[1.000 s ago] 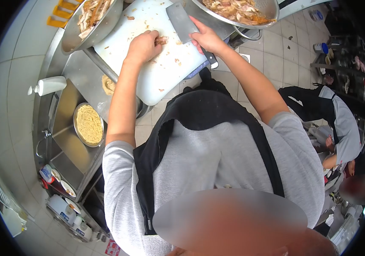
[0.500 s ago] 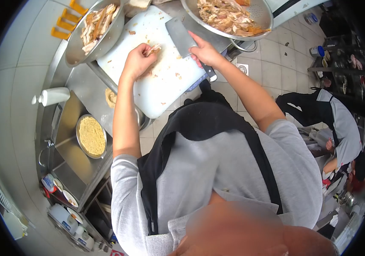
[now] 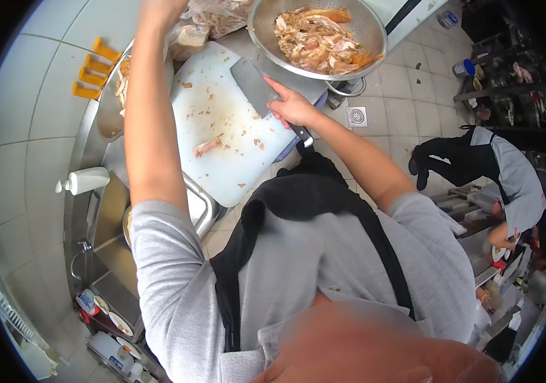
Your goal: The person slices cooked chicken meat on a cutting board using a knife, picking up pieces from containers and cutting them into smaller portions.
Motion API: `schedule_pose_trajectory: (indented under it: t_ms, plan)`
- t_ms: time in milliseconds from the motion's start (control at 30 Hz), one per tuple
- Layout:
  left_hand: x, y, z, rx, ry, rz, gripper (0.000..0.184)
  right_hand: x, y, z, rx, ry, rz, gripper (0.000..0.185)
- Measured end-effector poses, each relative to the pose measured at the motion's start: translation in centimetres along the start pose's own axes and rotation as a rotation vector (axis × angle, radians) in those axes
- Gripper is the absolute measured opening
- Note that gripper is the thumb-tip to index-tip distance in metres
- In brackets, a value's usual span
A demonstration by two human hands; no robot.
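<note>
My right hand [image 3: 293,107] grips a cleaver [image 3: 252,86], its broad blade lying over the far right part of the white cutting board [image 3: 234,172]. My left hand [image 3: 163,9] reaches to the top edge of the view, where its fingers are cut off, near the plastic bags. A strip of shredded meat [image 3: 207,148] rests on the board among small scraps. Behind my left forearm, a steel bowl [image 3: 108,120] with more meat is partly hidden. At the far right of the board stands a colander [image 3: 375,39] holding a heap of shredded meat [image 3: 324,43].
Filled plastic bags [image 3: 220,18] sit beyond the board. Orange hooks [image 3: 91,71] and a white bottle [image 3: 88,180] are at the left wall, near a sink [image 3: 112,220]. A steel tray [image 3: 206,210] is by my left elbow. Another person [image 3: 515,179] works at the right.
My left hand has moved from above the board up to the top edge of the view. A strip of meat now shows on the board. My right hand keeps the cleaver.
</note>
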State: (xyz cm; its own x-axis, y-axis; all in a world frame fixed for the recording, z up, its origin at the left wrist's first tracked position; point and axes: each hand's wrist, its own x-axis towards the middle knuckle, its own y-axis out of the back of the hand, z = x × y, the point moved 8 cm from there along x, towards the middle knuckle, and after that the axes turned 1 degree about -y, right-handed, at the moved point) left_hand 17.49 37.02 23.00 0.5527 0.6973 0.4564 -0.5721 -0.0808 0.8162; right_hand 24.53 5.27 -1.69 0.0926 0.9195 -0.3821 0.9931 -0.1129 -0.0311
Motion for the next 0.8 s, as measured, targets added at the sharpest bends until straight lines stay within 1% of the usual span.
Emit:
schedule_pose_trajectory:
  t_ms: [33, 67, 133, 167, 233, 267, 333, 367, 400, 433, 467, 533, 600, 633, 700, 733, 800]
  plan:
    - [2.8, 0.4, -0.5, 0.383, -0.044, 0.055, 0.059, 0.2, 0.0, 0.2, 0.001, -0.001, -0.003, 0.083]
    - [3.7, -0.4, -1.8, 0.379, -0.037, 0.058, 0.059, 0.4, 0.1, 0.5, -0.007, -0.004, -0.005, 0.083]
    - [0.7, 5.0, 5.8, -0.084, -0.140, 0.220, 0.054, 0.8, 0.1, 1.0, 0.004, 0.008, -0.013, 0.083]
    - [-1.4, 6.1, 7.2, -0.080, -0.127, 0.210, 0.054, 0.9, 0.0, 1.5, 0.008, -0.006, -0.023, 0.083]
    - [-5.1, 6.4, 8.3, -0.203, -0.035, 0.008, 0.048, 0.8, 0.2, 1.0, -0.002, 0.009, -0.011, 0.082]
    - [-7.1, 7.0, 8.3, -0.197, -0.015, 0.001, 0.048, 0.9, 0.1, 1.0, -0.001, -0.006, -0.028, 0.082]
    - [-11.6, 5.8, 7.3, -0.148, 0.048, -0.215, 0.042, 0.9, 0.3, 1.3, -0.022, -0.014, 0.022, 0.082]
    - [-13.6, 4.6, 4.6, -0.139, 0.088, -0.227, 0.042, 0.8, 0.3, 1.4, -0.016, -0.015, 0.026, 0.082]
    - [-16.1, 2.3, 1.0, -0.156, 0.088, -0.305, 0.040, 0.9, 0.3, 1.3, -0.010, -0.013, 0.029, 0.082]
    - [-19.1, 0.6, -1.5, -0.174, 0.084, -0.384, 0.038, 0.8, 0.3, 1.2, -0.004, -0.026, 0.032, 0.082]
    - [-21.9, 0.4, -2.9, -0.165, 0.115, -0.395, 0.038, 0.8, 0.3, 1.1, -0.021, -0.028, 0.037, 0.082]
    - [-27.1, -0.5, -5.2, 0.005, 0.239, -0.556, 0.039, 0.8, 0.2, 1.0, -0.017, -0.001, 0.022, 0.081]
    - [-32.2, -0.9, -5.5, 0.063, 0.321, -0.594, 0.037, 0.6, 0.0, 0.8, -0.035, -0.002, 0.019, 0.081]
    - [-34.3, -1.4, -5.5, 0.064, 0.324, -0.595, 0.037, 0.5, 0.0, 0.6, -0.059, 0.004, 0.026, 0.081]
    - [-36.5, -1.2, -4.3, 0.036, 0.184, -0.436, 0.035, 0.4, -0.1, 0.3, -0.073, 0.003, 0.030, 0.080]
    - [-36.8, -1.2, -4.1, 0.035, 0.187, -0.435, 0.035, 0.3, -0.1, 0.2, -0.086, 0.004, 0.036, 0.079]
    - [-37.7, -1.5, -4.4, 0.090, 0.293, -0.464, 0.029, 0.1, -0.2, 0.1, -0.073, 0.001, 0.034, 0.079]
